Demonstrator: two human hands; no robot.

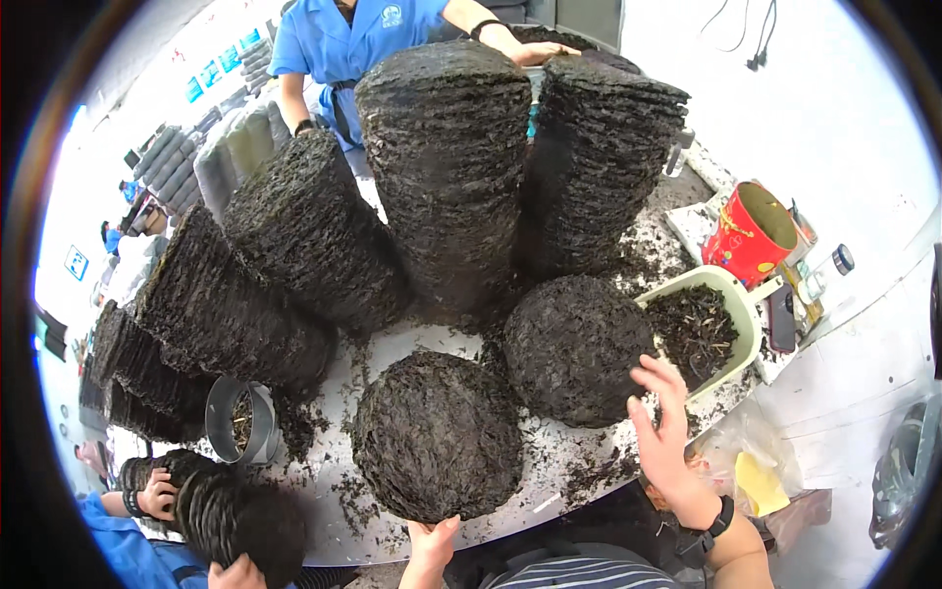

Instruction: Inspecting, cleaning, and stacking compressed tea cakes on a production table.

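In front of me on the table lies a round, dark disc that looks like dried seaweed. At its near edge is my left hand, thumb up and closed on the rim; part of its fingers is hidden. A second dark seaweed disc lies to the right and farther back. Just right of that one, my right hand is raised with its fingers apart, holding nothing. Tall stacks of the same discs stand behind, in an arc.
At the right are a pale green scoop-shaped bin of dark scraps, a red bucket and a phone. A metal ring stands at left. One co-worker's hands hold discs at lower left; another person stands behind the stacks. Crumbs litter the white tabletop.
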